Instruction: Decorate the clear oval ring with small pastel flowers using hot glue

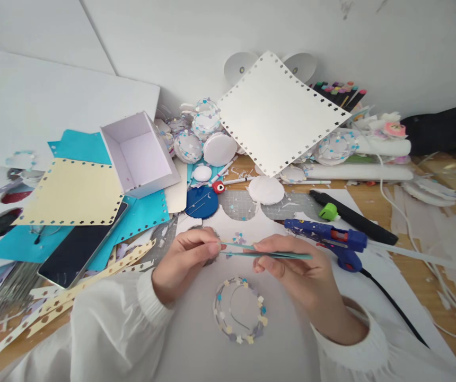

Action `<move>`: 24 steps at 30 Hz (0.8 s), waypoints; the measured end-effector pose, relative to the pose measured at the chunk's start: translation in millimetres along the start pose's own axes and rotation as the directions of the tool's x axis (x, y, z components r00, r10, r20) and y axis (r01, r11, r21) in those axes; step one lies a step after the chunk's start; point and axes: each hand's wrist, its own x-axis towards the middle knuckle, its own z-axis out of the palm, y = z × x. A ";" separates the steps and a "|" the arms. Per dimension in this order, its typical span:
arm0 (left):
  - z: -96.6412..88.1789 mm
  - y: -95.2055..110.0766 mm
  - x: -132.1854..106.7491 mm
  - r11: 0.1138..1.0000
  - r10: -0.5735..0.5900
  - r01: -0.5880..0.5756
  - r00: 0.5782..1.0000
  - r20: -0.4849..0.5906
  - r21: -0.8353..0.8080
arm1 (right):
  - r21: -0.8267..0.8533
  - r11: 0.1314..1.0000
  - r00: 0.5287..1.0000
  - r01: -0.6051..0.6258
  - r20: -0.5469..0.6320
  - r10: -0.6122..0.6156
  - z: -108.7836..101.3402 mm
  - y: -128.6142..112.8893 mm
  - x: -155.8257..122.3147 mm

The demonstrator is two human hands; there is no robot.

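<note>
My left hand (184, 260) and my right hand (291, 270) are both pinched on a thin teal tool, which looks like tweezers (268, 254), held level just above a white sheet (252, 223). Below the hands lies a paper ring (239, 317) studded with small pastel flower cutouts. A few loose flower bits (238, 237) lie on the sheet just behind the tool. White sleeves cover both wrists.
A blue glue gun (331, 243) with a black cord lies right of my hands, a black tool with a green tip (351, 215) behind it. A white open box (140, 154), punched cream, teal and white cards, a phone (80, 244) and round decorated discs crowd the back.
</note>
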 end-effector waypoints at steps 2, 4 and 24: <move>0.3 0.4 -0.1 1.000 0.000 0.000 1.000 0.003 0.003 | 0.023 1.000 1.000 -0.012 0.008 0.012 -1.1 2.3 0.3; 0.5 0.5 0.1 1.000 0.003 -0.003 1.000 0.001 0.004 | 0.047 0.999 0.999 -0.028 0.017 0.028 -2.0 4.2 1.0; -1.9 4.7 -5.7 0.920 0.279 -0.289 0.957 0.075 0.263 | -0.121 0.974 0.981 0.193 0.056 -0.187 1.0 -10.0 -5.1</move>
